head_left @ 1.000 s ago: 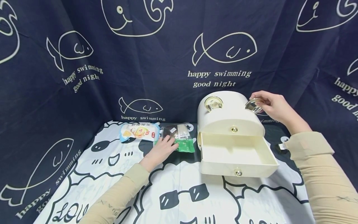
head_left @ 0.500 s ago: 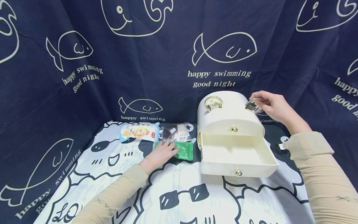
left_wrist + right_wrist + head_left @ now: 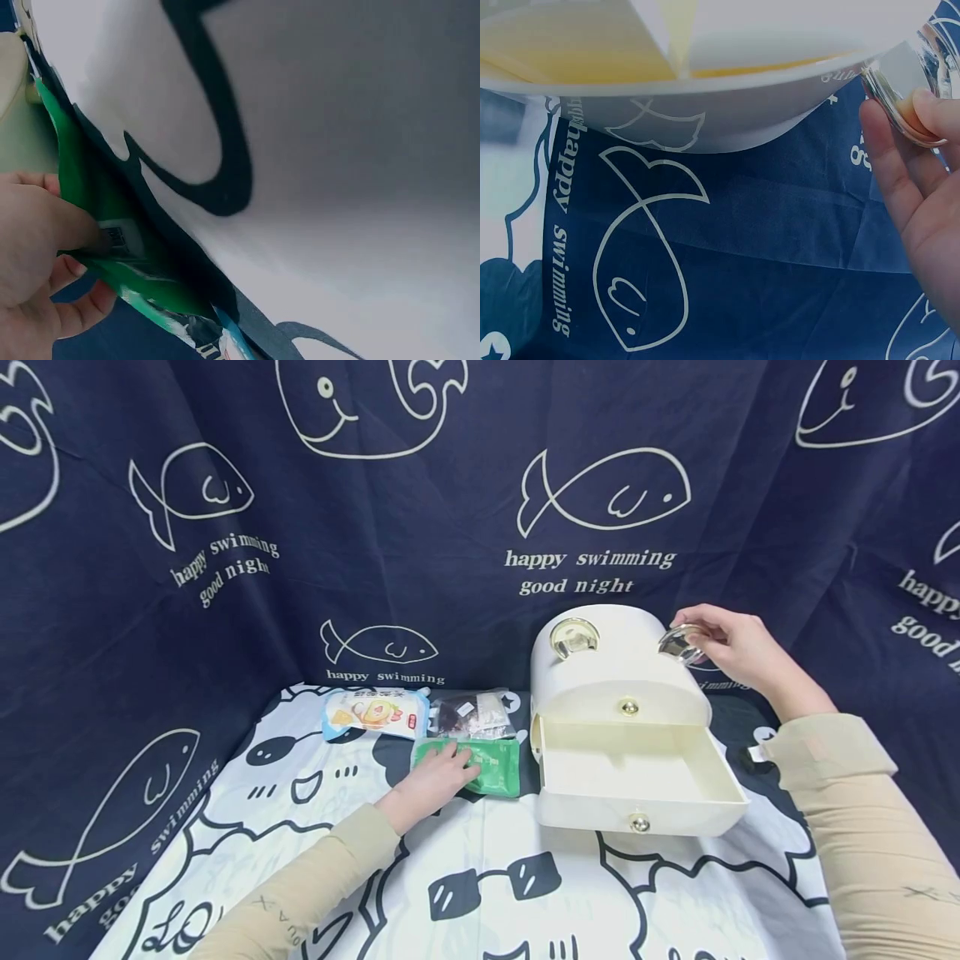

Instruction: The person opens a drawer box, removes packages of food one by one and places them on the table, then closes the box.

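My left hand (image 3: 435, 781) pinches a green snack packet (image 3: 493, 767) near its left end, in front of the other packets. In the left wrist view, the thumb lies over the green packet (image 3: 112, 217) and fingers show at its far edge. My right hand (image 3: 738, 647) holds the right-hand gold ear (image 3: 681, 644) of a white drawer box (image 3: 618, 664) between thumb and fingers. The right wrist view shows the thumb on the shiny gold ear (image 3: 900, 90). The lower drawer (image 3: 637, 768) is pulled out, with nothing visible inside.
A blue-and-white packet (image 3: 375, 713) lies at the back left. Beside it is a clear packet (image 3: 472, 714) with dark contents. The left gold ear (image 3: 574, 638) and the round upper drawer knob (image 3: 629, 707) stick out from the box. A dark fish-print curtain (image 3: 420, 527) hangs behind.
My left hand has drawn the green packet slightly toward me, away from the clear packet, and it now lies flatter in view. My right hand stays on the gold ear.
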`<move>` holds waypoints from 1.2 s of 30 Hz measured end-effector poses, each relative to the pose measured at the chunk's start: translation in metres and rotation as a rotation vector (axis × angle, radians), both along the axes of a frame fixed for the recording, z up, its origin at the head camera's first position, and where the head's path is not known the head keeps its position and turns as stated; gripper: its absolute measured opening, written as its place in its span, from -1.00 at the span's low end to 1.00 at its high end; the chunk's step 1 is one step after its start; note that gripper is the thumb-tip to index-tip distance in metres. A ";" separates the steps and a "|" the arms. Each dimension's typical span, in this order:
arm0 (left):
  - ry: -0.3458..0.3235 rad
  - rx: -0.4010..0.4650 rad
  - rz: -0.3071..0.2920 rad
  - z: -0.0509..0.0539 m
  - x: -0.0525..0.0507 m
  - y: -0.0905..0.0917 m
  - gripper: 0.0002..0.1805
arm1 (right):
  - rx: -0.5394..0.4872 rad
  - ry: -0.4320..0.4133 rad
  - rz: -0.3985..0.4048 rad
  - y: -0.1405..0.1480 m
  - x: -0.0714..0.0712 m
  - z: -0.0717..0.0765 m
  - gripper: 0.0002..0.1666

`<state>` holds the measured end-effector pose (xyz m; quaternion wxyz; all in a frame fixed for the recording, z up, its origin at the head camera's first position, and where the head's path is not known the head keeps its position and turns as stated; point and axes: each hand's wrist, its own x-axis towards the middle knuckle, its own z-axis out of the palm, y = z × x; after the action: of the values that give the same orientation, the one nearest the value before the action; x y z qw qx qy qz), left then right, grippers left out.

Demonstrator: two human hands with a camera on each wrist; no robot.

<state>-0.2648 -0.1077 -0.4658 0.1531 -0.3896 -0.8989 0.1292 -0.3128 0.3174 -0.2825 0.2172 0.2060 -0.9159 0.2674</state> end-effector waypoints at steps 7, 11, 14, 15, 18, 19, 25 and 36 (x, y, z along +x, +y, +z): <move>-0.055 -0.017 0.041 -0.005 0.003 0.003 -0.64 | -0.018 0.007 0.023 0.002 -0.001 -0.002 -0.70; -0.060 0.008 0.060 -0.009 0.005 0.003 -0.67 | -0.022 0.008 0.026 0.002 -0.001 -0.003 -0.69; -0.056 0.023 0.065 -0.011 0.007 0.003 -0.69 | -0.018 0.011 0.024 0.002 -0.001 -0.002 -0.69; -0.054 0.025 0.066 -0.011 0.007 0.003 -0.70 | -0.017 0.008 0.023 0.002 -0.001 -0.002 -0.69; -0.053 0.025 0.066 -0.010 0.009 0.002 -0.71 | -0.010 -0.001 0.013 0.001 0.000 -0.001 -0.69; -0.060 0.021 0.069 -0.010 0.009 0.002 -0.71 | -0.010 -0.005 0.009 0.001 0.000 -0.001 -0.69; -0.173 0.026 0.104 -0.003 0.013 0.000 -0.66 | -0.008 0.008 -0.006 0.001 0.000 0.000 -0.69; -0.166 0.067 0.094 0.013 0.021 -0.004 -0.68 | 0.001 0.018 -0.017 0.001 0.001 -0.001 -0.69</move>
<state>-0.2436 -0.1119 -0.4531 0.0847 -0.3509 -0.9297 0.0732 -0.3122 0.3180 -0.2836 0.2278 0.2008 -0.9157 0.2631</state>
